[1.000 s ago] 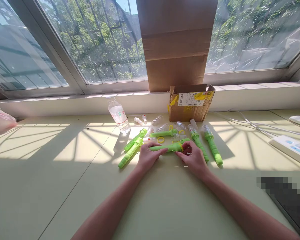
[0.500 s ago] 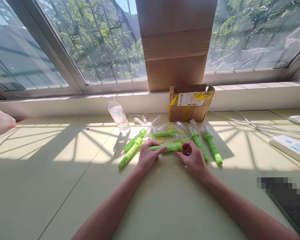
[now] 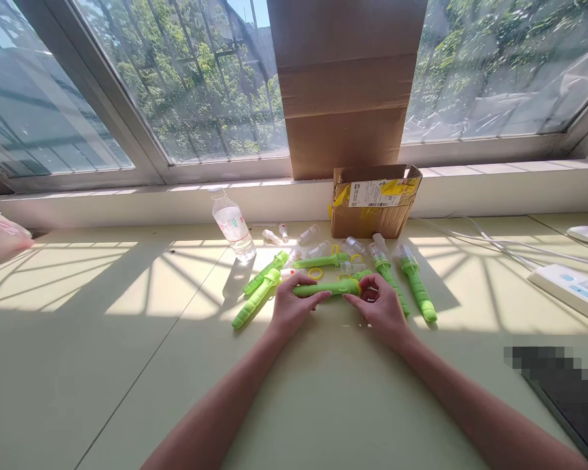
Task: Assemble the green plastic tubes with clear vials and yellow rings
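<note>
I hold a green tube (image 3: pixel 318 288) level between both hands, nearer me than the loose parts.
My left hand (image 3: pixel 290 305) pinches its body; my right hand (image 3: pixel 386 309) pinches near its end, where a yellow ring (image 3: pixel 357 286) sits but no clear cap shows. Two right-side tubes (image 3: pixel 419 291) wear clear caps; the left pair (image 3: pixel 257 299) lack them. Loose caps (image 3: pixel 309 235) lie beyond.

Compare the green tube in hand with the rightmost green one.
The held tube sits between left hand and right hand; the rightmost tube rests on the table. The held tube runs sideways, the rightmost tube roughly front to back. The rightmost tube has a clear end piece; none shows on the held tube. Both are green.
</note>
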Available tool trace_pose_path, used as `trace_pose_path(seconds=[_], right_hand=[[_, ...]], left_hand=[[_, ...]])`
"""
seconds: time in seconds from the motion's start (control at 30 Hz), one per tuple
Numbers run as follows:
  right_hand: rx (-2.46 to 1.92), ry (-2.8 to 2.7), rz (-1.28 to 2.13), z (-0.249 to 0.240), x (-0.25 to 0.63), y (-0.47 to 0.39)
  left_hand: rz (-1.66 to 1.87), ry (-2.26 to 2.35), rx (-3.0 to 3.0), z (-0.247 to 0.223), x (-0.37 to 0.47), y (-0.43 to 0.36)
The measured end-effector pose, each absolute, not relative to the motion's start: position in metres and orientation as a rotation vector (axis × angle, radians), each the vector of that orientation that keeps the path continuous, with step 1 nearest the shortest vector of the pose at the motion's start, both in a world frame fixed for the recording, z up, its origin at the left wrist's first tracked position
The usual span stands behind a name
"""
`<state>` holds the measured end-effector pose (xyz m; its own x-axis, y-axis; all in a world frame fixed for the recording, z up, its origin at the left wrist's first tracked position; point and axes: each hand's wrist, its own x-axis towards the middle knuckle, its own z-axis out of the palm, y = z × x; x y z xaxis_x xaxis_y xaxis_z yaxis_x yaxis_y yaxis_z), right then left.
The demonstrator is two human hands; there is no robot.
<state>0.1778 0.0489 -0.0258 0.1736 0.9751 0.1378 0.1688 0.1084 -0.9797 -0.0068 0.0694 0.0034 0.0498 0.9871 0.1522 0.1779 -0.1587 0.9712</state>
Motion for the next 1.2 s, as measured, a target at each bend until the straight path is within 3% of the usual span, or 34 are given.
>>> trace_pose_path(seconds=[1.2], right_hand=[[-1.312,-1.251,0.890,-0.0249,0.1750,0.0466]], left_hand=[[1.077,1.406,1.415,0.0094,-0.0090,0.0729]])
